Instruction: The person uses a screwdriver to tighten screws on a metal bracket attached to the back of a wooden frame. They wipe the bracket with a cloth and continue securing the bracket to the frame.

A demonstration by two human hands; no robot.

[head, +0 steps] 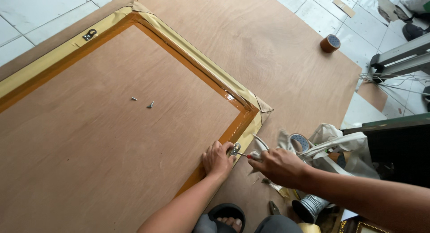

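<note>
Orange-brown frame (233, 132) — beige tape edging (192, 53) — white floor tiles (31, 22)

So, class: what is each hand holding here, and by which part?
The right hand grips a screwdriver by its handle. The left hand pins a small metal hanger against the frame with its fingertips.
</note>
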